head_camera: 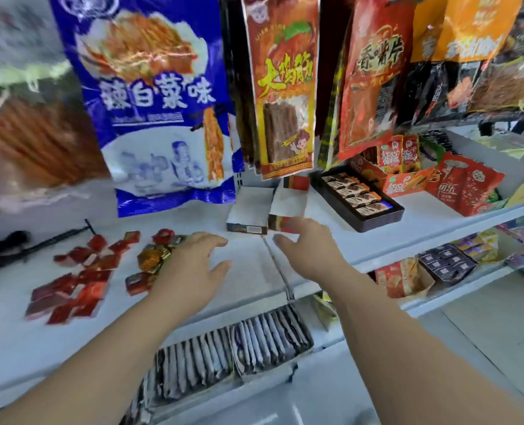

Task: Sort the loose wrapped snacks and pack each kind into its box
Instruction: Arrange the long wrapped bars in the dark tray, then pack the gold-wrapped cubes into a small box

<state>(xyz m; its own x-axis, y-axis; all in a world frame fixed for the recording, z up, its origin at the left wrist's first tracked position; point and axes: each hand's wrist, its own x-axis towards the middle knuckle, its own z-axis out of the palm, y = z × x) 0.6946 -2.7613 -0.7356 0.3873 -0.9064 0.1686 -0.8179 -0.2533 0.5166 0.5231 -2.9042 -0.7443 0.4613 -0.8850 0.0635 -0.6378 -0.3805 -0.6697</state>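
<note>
Loose red wrapped snacks (77,280) lie scattered on the white shelf (248,271) at the left. A small heap of gold and brown wrapped snacks (150,259) sits just right of them. Two empty white-lined boxes stand at the back of the shelf: one (248,210) with a dark rim, one (288,207) with a red and black rim. My left hand (193,268) hovers with spread fingers beside the gold heap, holding nothing. My right hand (309,250) reaches with relaxed fingers just below the red-rimmed box; I cannot tell whether it touches it.
Large hanging snack bags (159,96) crowd the space above the shelf. A black tray of wrapped bars (359,194) and red display boxes (408,173) stand to the right. A lower shelf holds rows of grey packets (233,351). A black cable (24,250) lies far left.
</note>
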